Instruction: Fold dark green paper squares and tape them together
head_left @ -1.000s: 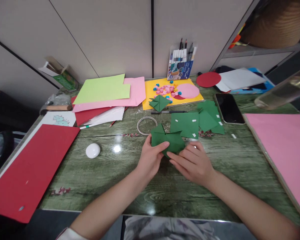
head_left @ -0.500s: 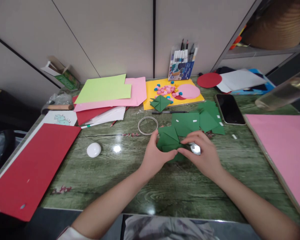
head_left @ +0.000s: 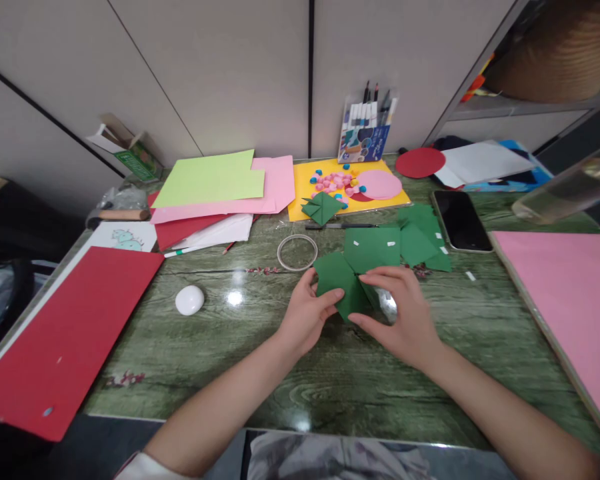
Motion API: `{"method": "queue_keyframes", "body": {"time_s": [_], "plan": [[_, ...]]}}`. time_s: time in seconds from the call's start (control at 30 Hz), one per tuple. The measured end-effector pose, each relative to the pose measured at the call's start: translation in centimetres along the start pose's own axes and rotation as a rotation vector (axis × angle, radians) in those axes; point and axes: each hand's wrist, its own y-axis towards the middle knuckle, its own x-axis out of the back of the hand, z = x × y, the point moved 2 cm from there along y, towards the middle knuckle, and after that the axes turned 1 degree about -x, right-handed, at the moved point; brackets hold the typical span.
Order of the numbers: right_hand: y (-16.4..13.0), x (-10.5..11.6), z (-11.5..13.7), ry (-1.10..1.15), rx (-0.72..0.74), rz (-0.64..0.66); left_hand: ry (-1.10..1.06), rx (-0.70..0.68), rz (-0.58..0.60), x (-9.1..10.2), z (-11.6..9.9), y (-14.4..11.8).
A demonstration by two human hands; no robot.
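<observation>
Both hands hold a folded green paper piece (head_left: 343,287) just above the green wood-grain table (head_left: 260,360). My left hand (head_left: 305,317) pinches its left side with thumb on top. My right hand (head_left: 397,313) grips its right side, fingers curled over the folds. Behind it lie flat green paper squares (head_left: 373,247) with small white tape bits, and more green pieces (head_left: 423,237). Another folded green shape (head_left: 320,207) rests on the edge of a yellow sheet (head_left: 305,183).
A tape ring (head_left: 297,252), a black pen (head_left: 337,226), a white round object (head_left: 189,300), a phone (head_left: 461,220), red sheet (head_left: 65,333), pink sheet (head_left: 570,293), stacked coloured papers (head_left: 220,187), marker pack (head_left: 365,130), a clear bottle (head_left: 565,190).
The green piece has been lifted, turned and refolded between my hands. My right hand moved from flat on the table to gripping the paper's right side.
</observation>
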Motion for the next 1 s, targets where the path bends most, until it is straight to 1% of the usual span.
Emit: {"method": "queue_keyframes", "body": {"time_s": [0.07, 0.2, 0.37, 0.47, 0.63, 0.73, 0.8, 0.83, 0.87, 0.93, 0.97, 1.0], "plan": [[-0.1, -0.2, 0.1, -0.057, 0.035, 0.001, 0.000, -0.010, -0.007, 0.1, 0.1, 0.1], [-0.2, -0.5, -0.5, -0.089, 0.001, -0.018, 0.023, -0.049, -0.016, 0.3, 0.3, 0.2], [0.0, -0.2, -0.9, -0.118, -0.017, -0.017, 0.009, -0.088, -0.001, 0.3, 0.2, 0.2], [0.1, -0.1, -0.9, -0.135, -0.004, -0.020, -0.002, -0.091, -0.013, 0.3, 0.1, 0.2], [0.3, 0.0, -1.2, -0.161, 0.001, -0.088, 0.000, -0.067, -0.017, 0.1, 0.0, 0.2], [0.5, 0.5, -1.8, -0.191, -0.044, -0.127, 0.091, -0.045, -0.024, 0.8, -0.6, 1.1], [0.8, 1.0, -2.4, -0.201, -0.081, -0.162, 0.259, -0.127, -0.081, 1.8, -1.6, 2.0], [0.9, 1.3, -2.7, -0.203, -0.092, -0.179, 0.376, -0.195, -0.098, 2.3, -2.2, 2.4], [1.0, 1.5, -3.0, -0.205, -0.097, -0.186, 0.539, -0.286, -0.102, 2.7, -2.8, 2.7], [1.2, 1.7, -3.6, -0.211, -0.074, -0.168, 1.010, -0.500, -0.139, 3.2, -3.8, 3.1], [1.3, 1.7, -3.8, -0.214, -0.050, -0.144, 1.250, -0.583, -0.170, 3.3, -4.1, 3.1], [1.3, 1.6, -4.0, -0.215, -0.027, -0.115, 1.465, -0.631, -0.197, 3.4, -4.2, 3.0]]}}
